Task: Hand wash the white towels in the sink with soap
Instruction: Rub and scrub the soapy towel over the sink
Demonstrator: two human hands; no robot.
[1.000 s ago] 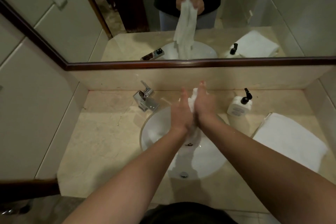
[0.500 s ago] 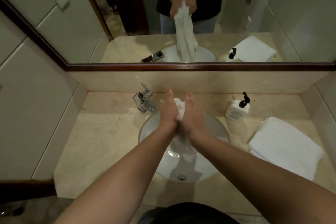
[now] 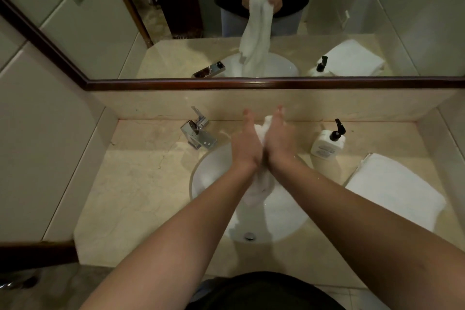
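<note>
A wet white towel [image 3: 261, 184] hangs down into the round white sink [image 3: 208, 184], bunched between my palms. My left hand [image 3: 245, 143] and my right hand [image 3: 279, 138] press it from both sides, fingers stretched forward towards the mirror, with a tuft of towel showing between them. Suds cling to my right fingertips. A white soap bottle [image 3: 325, 143] with a black pump stands on the counter right of the sink. A folded white towel [image 3: 395, 189] lies at the far right.
A chrome tap [image 3: 198, 133] stands at the sink's back left. The beige marble counter [image 3: 136, 196] runs left to a tiled wall. A framed mirror [image 3: 251, 83] spans the back and reflects the towel and hands. The sink drain [image 3: 249, 235] is uncovered.
My palms have slid against each other along the towel, first left and back towards me, then forward again. The towel still hangs between them over the sink.
</note>
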